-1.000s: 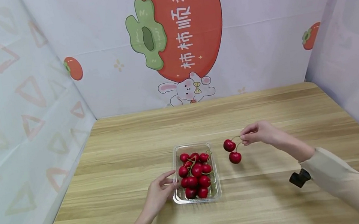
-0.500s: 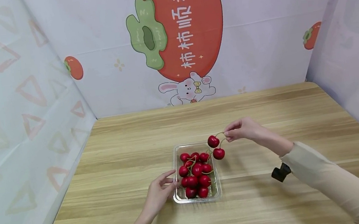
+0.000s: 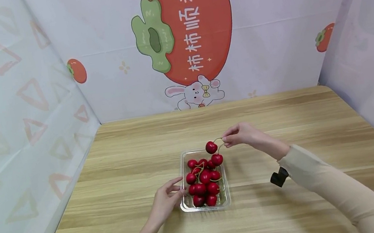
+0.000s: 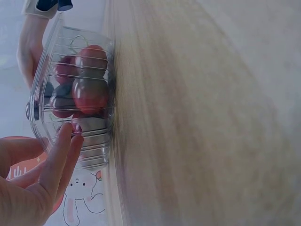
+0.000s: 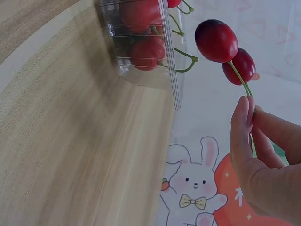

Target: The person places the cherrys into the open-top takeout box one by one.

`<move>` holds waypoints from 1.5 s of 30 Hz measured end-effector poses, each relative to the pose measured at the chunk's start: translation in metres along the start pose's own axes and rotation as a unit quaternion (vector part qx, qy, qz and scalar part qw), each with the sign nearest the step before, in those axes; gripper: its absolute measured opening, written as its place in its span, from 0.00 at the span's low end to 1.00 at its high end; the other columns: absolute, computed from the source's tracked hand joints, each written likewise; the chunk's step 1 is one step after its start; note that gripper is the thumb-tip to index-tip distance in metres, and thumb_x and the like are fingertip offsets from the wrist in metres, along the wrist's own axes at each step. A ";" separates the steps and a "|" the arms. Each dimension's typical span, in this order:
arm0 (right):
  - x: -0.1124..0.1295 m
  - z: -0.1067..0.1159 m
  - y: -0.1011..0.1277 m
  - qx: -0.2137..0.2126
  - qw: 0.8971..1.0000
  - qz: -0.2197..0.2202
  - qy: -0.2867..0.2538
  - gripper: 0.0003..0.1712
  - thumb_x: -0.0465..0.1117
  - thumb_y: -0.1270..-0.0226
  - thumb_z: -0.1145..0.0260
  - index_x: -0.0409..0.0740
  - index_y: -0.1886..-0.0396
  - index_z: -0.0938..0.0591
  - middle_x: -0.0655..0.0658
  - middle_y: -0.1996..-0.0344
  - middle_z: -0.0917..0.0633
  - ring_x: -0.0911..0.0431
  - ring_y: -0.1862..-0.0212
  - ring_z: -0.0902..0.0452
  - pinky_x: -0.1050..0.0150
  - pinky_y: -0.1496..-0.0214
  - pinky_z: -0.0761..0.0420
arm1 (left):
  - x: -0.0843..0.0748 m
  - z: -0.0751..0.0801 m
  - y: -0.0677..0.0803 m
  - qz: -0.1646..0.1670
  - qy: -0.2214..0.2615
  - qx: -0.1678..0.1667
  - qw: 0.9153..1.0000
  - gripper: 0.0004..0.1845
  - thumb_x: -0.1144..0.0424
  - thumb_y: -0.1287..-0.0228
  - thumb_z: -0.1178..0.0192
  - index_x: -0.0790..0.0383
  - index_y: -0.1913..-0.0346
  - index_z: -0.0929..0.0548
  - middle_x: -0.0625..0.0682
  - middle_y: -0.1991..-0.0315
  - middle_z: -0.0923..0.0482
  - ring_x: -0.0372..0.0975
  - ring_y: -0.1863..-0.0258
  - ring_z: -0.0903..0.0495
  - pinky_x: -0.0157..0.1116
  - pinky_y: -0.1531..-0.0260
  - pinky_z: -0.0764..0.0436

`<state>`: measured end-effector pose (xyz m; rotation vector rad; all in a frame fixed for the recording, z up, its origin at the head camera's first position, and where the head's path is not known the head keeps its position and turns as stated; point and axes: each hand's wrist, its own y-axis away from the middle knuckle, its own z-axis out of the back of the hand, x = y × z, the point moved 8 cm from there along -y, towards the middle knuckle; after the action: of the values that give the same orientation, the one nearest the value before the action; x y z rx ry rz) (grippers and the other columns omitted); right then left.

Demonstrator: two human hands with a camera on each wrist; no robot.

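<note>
Backdrop banner [image 3: 193, 29]: big red-orange persimmon with a green leaf cap, white Chinese characters down it reading 柿柿顺利. Cartoon rabbit [image 3: 195, 93] with a yellow bow sits under it; the right wrist view shows the same rabbit. Small persimmon prints on the side panels. No brand or label readable on the tray.

Right hand [image 3: 242, 134] pinches the stems of a cherry pair [image 3: 214, 153] between thumb and fingertips [image 5: 242, 117], clamped on the stems, fruit hanging below. The pair is over the far right corner of the clear plastic tray [image 3: 183, 172]; the lower cherry is at or just touching the pile of cherries [image 3: 203, 183], can't tell contact. Right wrist view shows both cherries in the air beside the tray rim.

Left hand [image 3: 165, 202] is relaxed, fingers [image 4: 63, 150] straight against the tray's left wall, touching it, not wrapped round it.

Versus 1.0 s ago: the pair was hanging over bare table, to the right of the tray and apart from it. At 0.5 s ago it was at the tray's right edge. Now it is above the tray. Right arm has come left and slightly further from the person. Left hand and tray unchanged.

Surface: light wood-grain table [image 3: 278, 112], tray near the front middle. White printed fabric screens close off three sides.
</note>
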<state>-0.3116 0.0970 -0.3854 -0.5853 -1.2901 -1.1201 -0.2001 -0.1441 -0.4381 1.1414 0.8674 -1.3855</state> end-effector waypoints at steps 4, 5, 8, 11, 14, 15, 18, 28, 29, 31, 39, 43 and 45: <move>0.001 -0.005 -0.005 0.003 1.000 0.002 -0.006 0.14 0.33 0.41 0.40 0.26 0.59 0.23 0.33 0.63 0.19 0.54 0.67 0.19 0.53 0.52 0.24 | 0.000 0.000 0.000 0.004 -0.002 -0.002 1.000 0.21 0.75 0.45 0.44 0.75 0.46 0.30 0.66 0.66 0.22 0.52 0.69 0.19 0.27 0.82 0.24; 0.001 -0.006 -0.007 0.005 1.000 0.004 -0.005 0.14 0.34 0.41 0.40 0.26 0.59 0.23 0.34 0.64 0.19 0.54 0.67 0.19 0.52 0.52 0.24 | 0.000 0.000 0.001 0.005 -0.002 -0.004 1.000 0.21 0.74 0.45 0.44 0.74 0.46 0.30 0.65 0.66 0.22 0.52 0.69 0.19 0.27 0.82 0.24; 0.001 -0.011 -0.011 0.008 1.000 0.005 -0.016 0.15 0.33 0.42 0.40 0.24 0.59 0.24 0.37 0.67 0.18 0.55 0.68 0.19 0.50 0.51 0.25 | -0.001 0.001 0.001 0.009 -0.003 -0.009 1.000 0.21 0.74 0.45 0.44 0.73 0.46 0.30 0.65 0.65 0.22 0.51 0.68 0.19 0.28 0.81 0.23; 0.001 -0.014 -0.014 0.010 1.000 0.004 -0.026 0.15 0.32 0.42 0.40 0.23 0.59 0.24 0.40 0.71 0.17 0.56 0.70 0.19 0.50 0.51 0.25 | -0.008 0.000 0.003 0.011 -0.004 -0.011 1.000 0.21 0.75 0.45 0.45 0.74 0.46 0.29 0.66 0.65 0.22 0.52 0.68 0.20 0.29 0.80 0.23; 0.000 -0.017 -0.016 0.014 0.999 0.006 -0.031 0.15 0.30 0.42 0.40 0.22 0.58 0.25 0.42 0.73 0.17 0.57 0.72 0.19 0.52 0.53 0.23 | -0.021 0.000 0.008 0.006 -0.007 -0.010 1.000 0.20 0.76 0.45 0.46 0.75 0.47 0.30 0.68 0.65 0.22 0.54 0.68 0.20 0.29 0.80 0.23; -0.001 -0.017 -0.017 0.015 0.999 0.007 -0.032 0.15 0.30 0.42 0.40 0.21 0.58 0.25 0.42 0.74 0.17 0.58 0.72 0.20 0.52 0.54 0.23 | -0.025 0.000 0.010 0.002 -0.005 -0.010 1.000 0.20 0.76 0.45 0.46 0.76 0.47 0.30 0.69 0.65 0.23 0.55 0.68 0.20 0.29 0.80 0.23; -0.002 -0.019 -0.019 0.021 0.999 0.012 -0.030 0.17 0.30 0.42 0.40 0.19 0.57 0.26 0.42 0.75 0.17 0.58 0.72 0.20 0.51 0.54 0.23 | -0.033 0.000 0.013 -0.004 -0.008 -0.009 1.000 0.20 0.77 0.45 0.46 0.77 0.47 0.30 0.69 0.65 0.23 0.56 0.68 0.21 0.29 0.80 0.23; -0.003 -0.026 -0.023 0.028 0.999 0.021 -0.012 0.16 0.29 0.42 0.40 0.19 0.58 0.26 0.28 0.66 0.20 0.57 0.73 0.20 0.49 0.54 0.24 | -0.002 0.001 0.001 0.004 -0.012 -0.011 1.000 0.21 0.74 0.45 0.44 0.71 0.46 0.28 0.64 0.65 0.21 0.50 0.69 0.19 0.28 0.79 0.22; -0.003 -0.027 -0.023 0.027 0.999 0.022 -0.011 0.15 0.29 0.43 0.40 0.19 0.59 0.25 0.28 0.66 0.20 0.57 0.74 0.20 0.49 0.54 0.24 | -0.001 0.001 0.001 0.005 -0.012 -0.010 1.000 0.21 0.74 0.45 0.44 0.71 0.46 0.28 0.64 0.65 0.21 0.50 0.69 0.19 0.28 0.79 0.22; -0.003 -0.028 -0.023 0.027 0.999 0.023 -0.007 0.14 0.29 0.43 0.40 0.19 0.60 0.25 0.27 0.65 0.20 0.57 0.74 0.20 0.48 0.54 0.24 | -0.001 0.001 0.001 0.004 -0.014 -0.009 1.000 0.21 0.74 0.45 0.44 0.71 0.46 0.28 0.64 0.65 0.21 0.50 0.69 0.19 0.28 0.80 0.22; -0.003 -0.034 -0.024 0.036 0.998 0.041 0.021 0.13 0.28 0.43 0.41 0.19 0.61 0.24 0.27 0.65 0.20 0.56 0.73 0.19 0.51 0.58 0.22 | -0.001 0.001 0.001 -0.002 -0.023 -0.010 1.000 0.20 0.74 0.45 0.44 0.71 0.47 0.28 0.63 0.65 0.21 0.50 0.69 0.19 0.28 0.79 0.22; -0.003 -0.035 -0.025 0.044 0.998 0.049 0.025 0.14 0.28 0.42 0.42 0.18 0.60 0.24 0.28 0.63 0.20 0.54 0.71 0.19 0.51 0.57 0.22 | -0.002 0.001 0.002 -0.001 -0.019 -0.012 1.000 0.21 0.73 0.45 0.44 0.71 0.46 0.28 0.64 0.65 0.21 0.49 0.69 0.19 0.29 0.79 0.22; -0.003 -0.036 -0.025 0.048 0.997 0.053 0.024 0.14 0.28 0.42 0.42 0.19 0.60 0.24 0.28 0.63 0.20 0.53 0.70 0.19 0.51 0.56 0.22 | -0.004 0.001 0.002 -0.004 -0.017 -0.012 1.000 0.21 0.73 0.45 0.44 0.72 0.46 0.29 0.64 0.65 0.21 0.49 0.69 0.19 0.29 0.79 0.22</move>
<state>-0.3171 0.0572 -0.4032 -0.5445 -1.2501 -0.9740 -0.1986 -0.1440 -0.4343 1.0944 0.8615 -1.3941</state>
